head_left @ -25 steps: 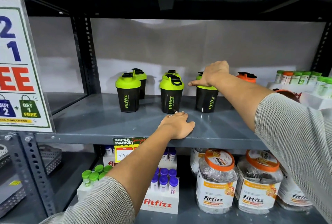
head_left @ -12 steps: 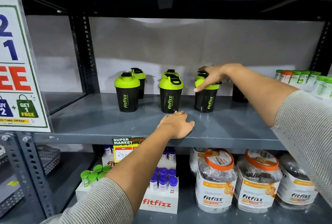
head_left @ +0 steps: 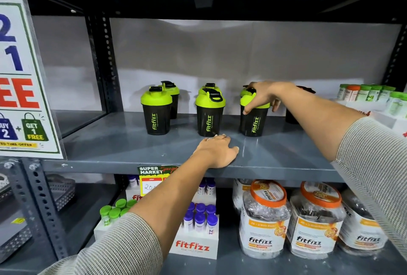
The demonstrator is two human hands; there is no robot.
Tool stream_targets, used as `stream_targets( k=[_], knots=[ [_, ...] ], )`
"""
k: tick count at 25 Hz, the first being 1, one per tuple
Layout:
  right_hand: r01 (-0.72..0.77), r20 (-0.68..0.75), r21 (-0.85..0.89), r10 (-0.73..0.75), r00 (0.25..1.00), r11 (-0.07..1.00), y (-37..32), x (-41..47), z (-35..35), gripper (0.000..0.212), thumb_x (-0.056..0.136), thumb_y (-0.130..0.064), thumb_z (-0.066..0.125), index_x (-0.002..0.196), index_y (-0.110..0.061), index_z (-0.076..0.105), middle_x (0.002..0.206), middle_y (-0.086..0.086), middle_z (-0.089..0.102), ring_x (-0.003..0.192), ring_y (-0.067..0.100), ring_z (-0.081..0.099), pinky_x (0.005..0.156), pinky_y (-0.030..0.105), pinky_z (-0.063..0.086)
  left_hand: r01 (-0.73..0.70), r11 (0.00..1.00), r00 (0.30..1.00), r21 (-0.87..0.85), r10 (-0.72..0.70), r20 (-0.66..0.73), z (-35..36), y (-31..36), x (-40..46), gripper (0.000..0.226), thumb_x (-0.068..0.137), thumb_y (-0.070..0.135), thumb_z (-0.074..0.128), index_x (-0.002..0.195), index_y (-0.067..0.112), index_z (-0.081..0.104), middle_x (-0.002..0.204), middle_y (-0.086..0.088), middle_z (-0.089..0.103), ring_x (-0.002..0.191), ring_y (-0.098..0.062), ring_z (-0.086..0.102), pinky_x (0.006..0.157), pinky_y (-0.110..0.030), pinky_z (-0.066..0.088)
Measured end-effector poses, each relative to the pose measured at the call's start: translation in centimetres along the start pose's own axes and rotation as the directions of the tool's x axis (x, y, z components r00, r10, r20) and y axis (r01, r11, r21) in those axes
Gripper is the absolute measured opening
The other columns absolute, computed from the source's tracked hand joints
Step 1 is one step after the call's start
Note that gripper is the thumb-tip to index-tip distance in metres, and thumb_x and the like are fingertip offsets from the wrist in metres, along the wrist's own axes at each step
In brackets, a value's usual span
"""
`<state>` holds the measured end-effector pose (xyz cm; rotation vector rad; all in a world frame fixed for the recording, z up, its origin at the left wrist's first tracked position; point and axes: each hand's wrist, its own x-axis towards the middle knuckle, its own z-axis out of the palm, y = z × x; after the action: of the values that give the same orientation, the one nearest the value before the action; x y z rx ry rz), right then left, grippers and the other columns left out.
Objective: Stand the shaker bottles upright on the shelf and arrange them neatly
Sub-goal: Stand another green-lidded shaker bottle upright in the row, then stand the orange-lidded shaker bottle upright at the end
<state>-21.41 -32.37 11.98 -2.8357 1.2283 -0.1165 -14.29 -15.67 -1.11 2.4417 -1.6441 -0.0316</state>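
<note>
Gripping lid of upright front-right shaker [head_left: 253, 120], right hand [head_left: 264, 96]; left hand [head_left: 217, 151] flat on shelf [head_left: 132, 142].

Bright overhead light – soft shadows behind bottles, edges bowed, blurred.

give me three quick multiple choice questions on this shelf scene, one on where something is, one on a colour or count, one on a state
1. Where does the left hand rest?
A. on the front edge of the grey shelf
B. on a jar lid
C. on the sign

2. What colour are the lids in the front row of shaker bottles?
A. orange
B. lime green
C. purple

3. How do those front bottles stand?
A. on their sides
B. upside down
C. upright

Answers: 1 A, its fingers lie flat on the shelf; 2 B, all three front lids are lime green; 3 C, lids up, the right hand cupped over the right one.
</note>
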Motion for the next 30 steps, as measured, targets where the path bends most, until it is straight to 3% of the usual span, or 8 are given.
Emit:
stream_targets(
  k=[6,10,13,15,19,23,26,30],
  knots=[
    [-0.065,0.011,-0.023,0.065,0.998,0.998,-0.5,-0.1,0.2,0.103,0.063,-0.049,0.085,0.145,-0.017,0.033,0.138,0.015,0.046,0.099,0.04,0.065,0.077,0.05,0.06,0.007,1.0,1.0,-0.014,-0.007,-0.006,0.1,-0.1,0.2,0.061,0.101,0.043,0.028,0.152,0.01,0.03,0.161,-0.006,0.025,0.148,-0.025,0.022,0.117,-0.038,0.018],
    [-0.054,0.018,-0.043,0.055,0.998,0.998,0.0,-0.7,-0.2,0.119,0.068,-0.067,0.075,0.156,-0.016,0.013,0.155,0.013,0.034,0.127,0.037,0.05,0.087,0.042,0.048,0.024,0.992,0.997,-0.124,-0.034,-0.074,0.5,-0.4,0.1,0.055,0.098,0.044,0.039,0.137,0.008,0.051,0.146,-0.011,0.048,0.135,-0.031,0.042,0.11,-0.04,0.035],
    [-0.061,0.055,0.012,0.06,0.997,0.998,1.7,-1.6,-1.3,0.143,0.048,-0.087,0.067,0.157,-0.022,0.002,0.163,0.005,0.019,0.141,0.035,0.037,0.105,0.044,0.041,0.002,0.989,0.989,-0.148,-0.024,-0.146,0.8,-0.6,-0.1,0.046,0.096,0.044,0.046,0.121,0.009,0.064,0.127,-0.01,0.062,0.122,-0.032,0.051,0.099,-0.042,0.045],
    [-0.095,0.087,0.041,0.091,0.992,0.995,3.9,-2.4,-2.2,0.149,0.042,-0.09,0.065,0.157,-0.02,0.001,0.165,0.005,0.014,0.146,0.032,0.028,0.111,0.046,0.035,-0.015,1.0,0.987,-0.018,0.012,-0.162,0.3,0.2,-0.3,0.038,0.097,0.039,0.046,0.12,0.016,0.065,0.127,-0.008,0.062,0.122,-0.031,0.051,0.098,-0.043,0.046],
    [-0.157,0.075,0.087,0.151,0.986,0.984,10.1,-5.3,-3.0,0.119,0.069,-0.087,0.045,0.157,-0.014,0.011,0.164,0.008,0.018,0.144,0.034,0.031,0.105,0.046,0.037,-0.075,0.994,0.974,0.073,0.089,-0.21,-0.1,5.5,0.0,0.032,0.087,0.015,0.052,0.113,0.02,0.07,0.122,-0.008,0.066,0.117,-0.034,0.058,0.096,-0.04,0.049],
    [-0.252,-0.062,0.073,0.257,0.964,0.965,16.4,-6.1,-1.8,0.104,0.081,-0.083,0.027,0.151,-0.007,0.032,0.159,0.014,0.029,0.142,0.036,0.034,0.111,0.046,0.032,-0.179,0.983,0.967,0.028,0.181,-0.181,1.4,10.4,1.6,0.03,0.091,0.022,0.048,0.107,0.011,0.071,0.113,-0.015,0.07,0.105,-0.04,0.063,0.087,-0.041,0.054],
    [-0.286,-0.173,-0.016,0.279,0.945,0.958,19.5,-6.6,-0.3,0.091,0.084,-0.074,0.047,0.135,0.002,0.052,0.143,0.022,0.05,0.127,0.038,0.051,0.102,0.04,0.042,-0.199,0.98,0.979,-0.014,0.198,-0.045,2.0,12.4,3.3,0.035,0.097,0.031,0.044,0.111,0.006,0.065,0.121,-0.018,0.064,0.112,-0.039,0.058,0.091,-0.041,0.049],
    [-0.315,-0.27,-0.014,0.3,0.915,0.949,20.8,-5.9,1.9,0.075,0.082,-0.059,0.066,0.122,0.004,0.06,0.131,0.023,0.06,0.118,0.039,0.057,0.095,0.04,0.048,-0.179,0.983,0.98,-0.039,0.182,0.075,2.4,12.5,4.6,0.047,0.101,0.04,0.038,0.126,0.005,0.056,0.138,-0.018,0.053,0.125,-0.036,0.05,0.103,-0.041,0.041]
  ],
)
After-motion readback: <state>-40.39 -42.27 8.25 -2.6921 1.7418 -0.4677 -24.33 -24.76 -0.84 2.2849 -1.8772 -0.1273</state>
